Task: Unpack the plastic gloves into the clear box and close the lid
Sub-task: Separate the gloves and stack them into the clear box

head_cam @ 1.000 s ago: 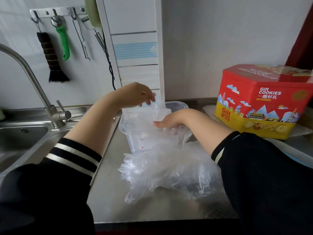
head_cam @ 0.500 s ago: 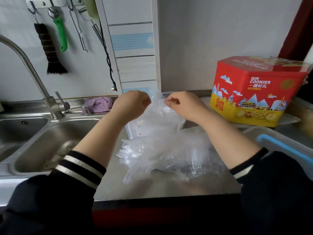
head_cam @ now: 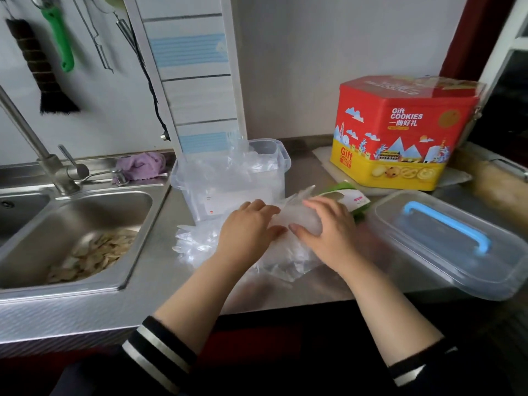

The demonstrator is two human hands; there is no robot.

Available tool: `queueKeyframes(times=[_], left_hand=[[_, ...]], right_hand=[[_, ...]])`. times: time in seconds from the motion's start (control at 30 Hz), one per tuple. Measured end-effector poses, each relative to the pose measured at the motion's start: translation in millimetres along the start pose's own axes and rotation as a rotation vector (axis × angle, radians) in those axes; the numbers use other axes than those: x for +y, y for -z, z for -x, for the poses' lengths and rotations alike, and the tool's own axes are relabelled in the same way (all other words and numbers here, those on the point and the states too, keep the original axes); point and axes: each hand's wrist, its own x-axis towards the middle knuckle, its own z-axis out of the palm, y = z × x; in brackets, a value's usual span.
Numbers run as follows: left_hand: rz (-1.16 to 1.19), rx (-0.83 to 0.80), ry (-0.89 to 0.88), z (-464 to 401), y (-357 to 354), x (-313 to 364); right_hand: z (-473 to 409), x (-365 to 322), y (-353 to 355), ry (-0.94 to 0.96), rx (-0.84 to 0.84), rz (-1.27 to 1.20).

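Translucent plastic gloves (head_cam: pixel 197 244) lie heaped on the steel tabletop (head_cam: pixel 328 287), directly in front of the clear box (head_cam: pixel 228 178). The box stands open, with some gloves already inside. Left hand (head_cam: pixel 248 227) and right hand (head_cam: pixel 328 227) rest on the heap, each grip curled around a bunch of film. The lid (head_cam: pixel 445 250), with its blue handle, lies flat to the right, apart from the box. A red cookie tin (head_cam: pixel 403 130) stands behind it.
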Motion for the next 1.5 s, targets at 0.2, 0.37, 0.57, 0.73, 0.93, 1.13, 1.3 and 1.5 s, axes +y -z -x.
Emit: queueKeyframes(times=[0.2, 0.37, 0.57, 0.73, 0.93, 1.13, 1.3, 1.5], left_hand=[[0.194, 0.133, 0.079, 1, 1, -4], [0.311, 0.147, 0.002, 1, 14, -4], [0.283, 0.020, -0.148, -4, 32, -3], [0.506, -0.138, -0.061, -17, 38, -6], [0.682, -0.333, 0.033, -47, 43, 12], [0.394, -0.196, 0.032, -66, 51, 18], [0.425, -0.022, 0.096, -65, 58, 7], [0.427, 0.045, 0.096, -63, 60, 6]], right_hand=[[1, 2, 1, -0.235, -0.025, -0.051], [2, 5, 6, -0.358, -0.012, -0.123], [3, 7, 9, -0.336, 0.163, -0.469], [8, -1, 21, -0.326, 0.272, -0.596], [8, -1, 22, -0.378, 0.211, -0.721], [9, 1, 22, -0.352, 0.219, -0.740], [8, 1, 21, -0.405, 0.190, -0.729], [7, 10, 12, -0.441, 0.149, -0.716]])
